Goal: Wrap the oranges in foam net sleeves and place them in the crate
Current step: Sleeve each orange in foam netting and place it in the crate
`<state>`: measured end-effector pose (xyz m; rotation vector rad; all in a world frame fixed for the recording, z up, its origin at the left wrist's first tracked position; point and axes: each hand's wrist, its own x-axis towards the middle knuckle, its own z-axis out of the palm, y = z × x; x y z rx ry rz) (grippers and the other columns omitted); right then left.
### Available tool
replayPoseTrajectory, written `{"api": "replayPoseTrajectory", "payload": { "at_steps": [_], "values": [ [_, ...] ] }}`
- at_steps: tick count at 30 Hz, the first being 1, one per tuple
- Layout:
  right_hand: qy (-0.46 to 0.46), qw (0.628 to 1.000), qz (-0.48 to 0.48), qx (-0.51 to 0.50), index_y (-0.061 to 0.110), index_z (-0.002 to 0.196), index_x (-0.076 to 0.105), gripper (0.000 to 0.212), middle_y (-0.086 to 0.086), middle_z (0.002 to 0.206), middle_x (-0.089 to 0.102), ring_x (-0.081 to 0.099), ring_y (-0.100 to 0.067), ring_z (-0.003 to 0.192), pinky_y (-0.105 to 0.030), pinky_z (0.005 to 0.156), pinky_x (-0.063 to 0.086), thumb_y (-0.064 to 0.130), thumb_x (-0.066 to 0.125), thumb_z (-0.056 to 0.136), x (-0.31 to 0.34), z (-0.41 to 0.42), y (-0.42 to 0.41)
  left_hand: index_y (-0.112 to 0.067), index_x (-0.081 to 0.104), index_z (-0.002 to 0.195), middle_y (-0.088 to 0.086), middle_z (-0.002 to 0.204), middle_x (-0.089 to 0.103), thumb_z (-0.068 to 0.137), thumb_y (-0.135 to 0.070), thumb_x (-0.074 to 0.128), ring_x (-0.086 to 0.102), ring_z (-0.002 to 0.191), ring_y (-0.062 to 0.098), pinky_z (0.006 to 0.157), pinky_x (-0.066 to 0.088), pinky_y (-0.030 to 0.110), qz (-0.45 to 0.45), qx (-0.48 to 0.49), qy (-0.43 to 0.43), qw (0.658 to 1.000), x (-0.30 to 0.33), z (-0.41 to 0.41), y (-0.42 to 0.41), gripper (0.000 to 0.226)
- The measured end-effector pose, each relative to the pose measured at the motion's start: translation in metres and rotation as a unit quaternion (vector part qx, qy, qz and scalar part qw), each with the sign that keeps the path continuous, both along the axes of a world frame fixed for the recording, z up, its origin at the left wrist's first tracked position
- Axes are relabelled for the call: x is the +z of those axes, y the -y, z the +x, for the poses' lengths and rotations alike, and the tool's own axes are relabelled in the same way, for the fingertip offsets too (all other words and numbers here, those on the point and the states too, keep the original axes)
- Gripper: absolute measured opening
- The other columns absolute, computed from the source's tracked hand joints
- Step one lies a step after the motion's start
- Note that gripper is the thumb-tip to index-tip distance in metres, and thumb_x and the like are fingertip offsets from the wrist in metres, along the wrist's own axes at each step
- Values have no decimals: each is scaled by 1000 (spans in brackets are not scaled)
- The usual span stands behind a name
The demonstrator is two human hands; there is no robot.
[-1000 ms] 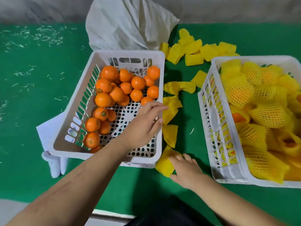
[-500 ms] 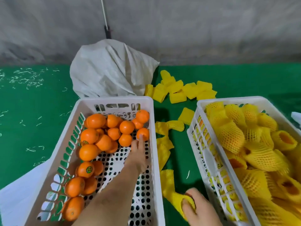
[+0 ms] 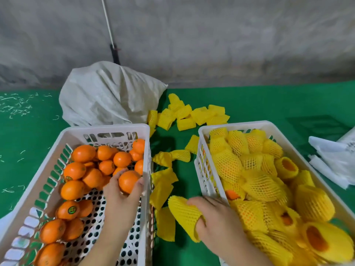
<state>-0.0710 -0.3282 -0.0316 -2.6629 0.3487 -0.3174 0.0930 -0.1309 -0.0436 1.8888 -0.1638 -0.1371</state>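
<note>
My left hand (image 3: 121,196) grips a bare orange (image 3: 128,181) just above the right side of the left white crate (image 3: 57,143), which holds several loose oranges (image 3: 84,153). My right hand (image 3: 217,221) holds a yellow foam net sleeve (image 3: 182,212) between the two crates, with fingers pushed inside it. The right white crate (image 3: 203,129) is filled with several oranges wrapped in yellow sleeves (image 3: 259,187).
Loose yellow sleeves (image 3: 192,114) lie on the green mat between and behind the crates. A white sack (image 3: 107,95) leans behind the left crate, against a grey wall. White plastic bags (image 3: 330,160) lie at the far right.
My left hand reached into the left crate and took hold of an orange. My right hand picked up a sleeve and slid its fingers in. The view tilted upward.
</note>
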Motion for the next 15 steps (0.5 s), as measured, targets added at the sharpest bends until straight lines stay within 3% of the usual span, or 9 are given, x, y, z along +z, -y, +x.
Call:
{"api": "replayPoseTrajectory", "payload": {
  "at_steps": [2,4,7,11,13,15],
  "values": [
    [-5,999,44,-19,38,104,59,28,19,83,68,58,-5,74,-22,63,48,38,43,82,-1,1,-1,-52,53,131,-18,130,52,80,-72,76,65,102,11,74,58,29,-61,-3,12,998,24,-44,2,59],
    [-2,1000,6,-16,34,91,53,18,13,64,56,50,-11,61,-32,53,43,49,43,87,-7,4,-4,-52,57,128,-5,130,56,77,-59,86,73,83,22,60,59,28,-108,-73,-42,991,31,-74,7,59],
    [-39,999,-32,-9,34,83,36,30,9,60,41,42,-18,60,-35,50,29,61,23,85,-11,9,-7,-45,64,125,9,133,53,64,-50,94,73,74,30,64,60,34,-119,-228,-138,957,23,-92,12,68],
    [-40,998,-32,-34,31,85,39,40,5,66,56,54,-23,61,-34,57,38,65,18,91,-12,7,-12,-24,67,125,29,141,51,65,-32,101,61,62,33,63,58,37,-241,-309,-264,881,14,-85,-2,70],
    [-47,998,-28,-44,30,90,42,36,3,74,63,63,-25,69,-34,63,43,62,26,94,-13,9,-12,-21,68,126,20,143,56,68,-27,100,61,64,31,65,58,36,-256,-341,-295,855,14,-83,-6,66],
    [-61,997,-19,-41,32,100,44,23,2,82,68,67,-25,77,-34,66,45,54,40,95,-13,12,-9,-22,68,130,5,155,48,73,-24,96,63,70,32,69,58,36,-200,-364,-282,865,16,-84,-2,63]
  ]
}}
